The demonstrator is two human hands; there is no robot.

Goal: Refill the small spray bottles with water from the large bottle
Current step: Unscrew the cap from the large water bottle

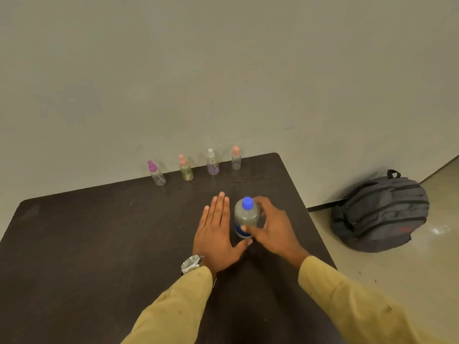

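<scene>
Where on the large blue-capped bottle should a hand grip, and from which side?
Wrap the mid-body of the large bottle, below the blue cap, from the right: it stands upright, and the open left hand lies flat at its left. The right hand curls round it that way, leaving the cap free to unscrew.

Left hand (215,235) flat; right hand (272,225) curled round large bottle (246,216)

Dark table (99,232): four spray bottles (186,168), large bottle (246,217).
</scene>
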